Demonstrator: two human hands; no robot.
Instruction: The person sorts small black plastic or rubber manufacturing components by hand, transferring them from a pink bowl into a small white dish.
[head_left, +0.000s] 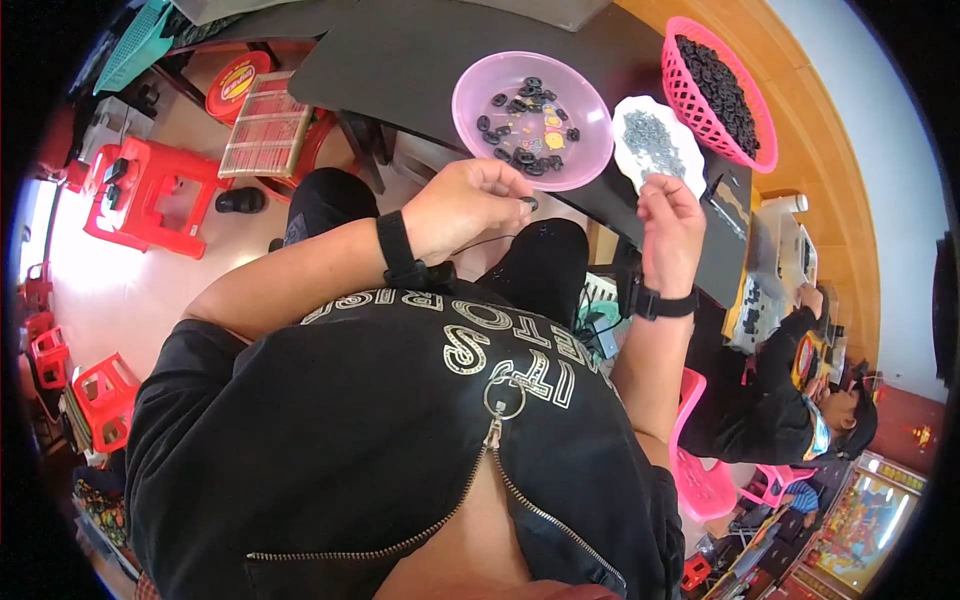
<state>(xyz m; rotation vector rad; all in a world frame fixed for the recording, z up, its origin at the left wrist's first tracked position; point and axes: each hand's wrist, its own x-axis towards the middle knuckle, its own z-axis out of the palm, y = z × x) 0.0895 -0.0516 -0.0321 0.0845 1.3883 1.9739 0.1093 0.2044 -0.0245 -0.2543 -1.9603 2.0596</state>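
Reading the view as a clock face, the left hand is at 12, thumb and fingertips pinching a small black piece. The right hand, at 2, has thumb and forefinger drawn together over the near edge of the white dish; whether they grip one of the grey bits there, I cannot tell.

The basin, between 12 and 1, bears more black pieces, scattered. Beyond the dish, between 1 and 2, leans the pink basket, full of dark parts.

The likeliest slip, I judge, is at the left fingertips: the piece seems to hang just short of the basin's 6 o'clock rim, off the table, so a loosened pinch could send it past the knee to the floor. The dish looks shallow, and a heavy press on its rim might tip it and spill the bits. The cord by the left wrist (thin, easily missed) could snag too.
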